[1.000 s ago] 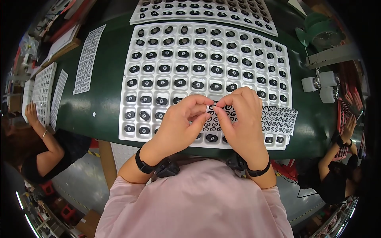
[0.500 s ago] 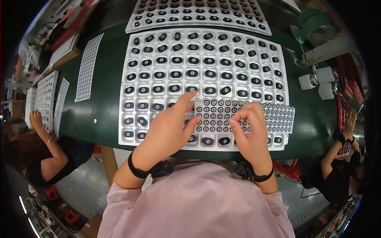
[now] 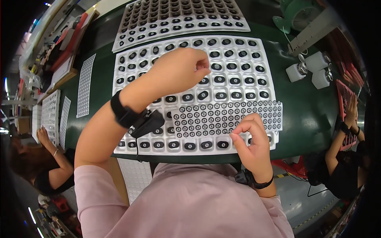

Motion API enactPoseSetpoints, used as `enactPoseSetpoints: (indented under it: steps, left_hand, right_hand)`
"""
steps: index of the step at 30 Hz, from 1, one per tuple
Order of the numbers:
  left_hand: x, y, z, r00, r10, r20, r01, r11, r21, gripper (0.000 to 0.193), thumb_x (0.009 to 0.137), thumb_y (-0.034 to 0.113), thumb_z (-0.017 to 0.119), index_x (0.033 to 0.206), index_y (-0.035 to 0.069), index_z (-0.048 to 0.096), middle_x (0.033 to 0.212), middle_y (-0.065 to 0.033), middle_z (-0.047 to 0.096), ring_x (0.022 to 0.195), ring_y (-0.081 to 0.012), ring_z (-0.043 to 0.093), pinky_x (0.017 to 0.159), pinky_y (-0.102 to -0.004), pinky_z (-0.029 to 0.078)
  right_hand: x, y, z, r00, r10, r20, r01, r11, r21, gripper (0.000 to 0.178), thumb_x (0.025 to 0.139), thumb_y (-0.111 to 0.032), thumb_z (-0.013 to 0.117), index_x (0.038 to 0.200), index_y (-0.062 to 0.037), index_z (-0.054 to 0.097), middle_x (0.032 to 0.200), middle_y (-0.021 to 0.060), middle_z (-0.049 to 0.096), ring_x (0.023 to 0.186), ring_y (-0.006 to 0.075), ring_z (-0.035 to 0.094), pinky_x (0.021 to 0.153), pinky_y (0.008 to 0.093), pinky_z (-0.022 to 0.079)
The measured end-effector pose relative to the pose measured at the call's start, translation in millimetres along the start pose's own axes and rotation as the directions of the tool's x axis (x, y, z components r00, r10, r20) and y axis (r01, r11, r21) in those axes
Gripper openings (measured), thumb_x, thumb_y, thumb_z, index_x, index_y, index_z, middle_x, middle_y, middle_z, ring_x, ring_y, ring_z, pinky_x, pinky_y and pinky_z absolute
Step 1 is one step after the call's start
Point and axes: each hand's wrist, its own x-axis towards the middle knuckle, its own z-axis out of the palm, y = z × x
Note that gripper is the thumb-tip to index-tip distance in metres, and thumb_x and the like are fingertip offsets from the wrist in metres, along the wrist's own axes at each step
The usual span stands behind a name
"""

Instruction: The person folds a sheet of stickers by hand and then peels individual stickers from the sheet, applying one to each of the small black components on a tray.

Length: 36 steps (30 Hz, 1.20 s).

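Nearest us, our right hand (image 3: 254,141) hovered at the near edge of the sticker sheet (image 3: 226,118), thumb and forefinger pinched nearly closed; whether a sticker sat between them we could not tell. The sticker sheet, white with rows of small black round stickers, lay on the near right part of the white tray (image 3: 238,85), overhanging its right edge slightly. The tray held rows of small dark oval parts in pockets and rested on the green tabletop (image 3: 305,107).

Beyond the sticker sheet, our left hand (image 3: 178,71) was over the tray's middle rows, fingers curled, fingertips pinched together; anything held was too small to make out. A black wristband with a clip (image 3: 137,117) sat on that forearm, left of the sticker sheet.

Farther back from the sticker sheet, a second tray (image 3: 178,18) of the same parts lay against the first. To the far right of the sheet stood two small white blocks (image 3: 307,71). Left of it lay narrow white strips (image 3: 85,91).
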Motion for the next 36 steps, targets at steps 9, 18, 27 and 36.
enactPoseSetpoints:
  steps: [9,18,27,36]
  left_hand:
    - [52,-26,53,0.995,0.088,0.036,-0.094,0.972,0.216,0.023,0.081,0.017,0.068,0.099,0.005,0.064,0.101,-0.0107,0.064,0.086,-0.0263,0.062,0.075,-0.0369,0.050]
    - [28,-12,25,0.998,0.027,-0.061,-0.028,0.999,-0.019,0.016,0.082,0.015,0.067,0.096,0.007,0.064,0.098,-0.0107,0.065,0.083,-0.0269,0.064,0.076,-0.0359,0.052]
    - [-124,18,22,0.955,-0.216,-0.205,-0.053,0.553,-0.831,0.031,0.080,-0.008,0.068,0.108,-0.004,0.057,0.097,-0.0061,0.063,0.087,-0.0101,0.060,0.079,-0.0240,0.050]
    - [-172,12,55,0.934,-0.219,-0.283,-0.136,0.514,-0.847,0.029,0.077,-0.010,0.069,0.105,-0.005,0.060,0.101,-0.0101,0.063,0.090,-0.0144,0.062,0.082,-0.0281,0.052]
  right_hand:
    - [-14,5,-20,0.997,0.064,-0.048,-0.061,0.997,0.055,0.012,0.077,-0.001,0.068,0.083,-0.0039,0.058,0.084,0.0056,0.049,0.080,0.0197,0.048,0.072,0.0283,0.040]
    - [-5,4,-14,0.994,0.111,-0.013,-0.105,0.970,0.221,0.010,0.080,-0.002,0.066,0.085,-0.0034,0.058,0.086,0.0040,0.049,0.080,0.0159,0.047,0.073,0.0273,0.040]
    - [16,-15,14,0.951,0.151,0.268,-0.266,0.845,0.465,0.006,0.087,-0.003,0.061,0.088,-0.0023,0.055,0.093,0.0034,0.049,0.086,0.0120,0.046,0.079,0.0250,0.039]
    - [43,-41,39,0.842,0.154,0.516,-0.399,0.823,0.405,0.004,0.091,-0.004,0.057,0.090,-0.0020,0.054,0.104,0.0052,0.051,0.090,0.0090,0.049,0.079,0.0229,0.041]
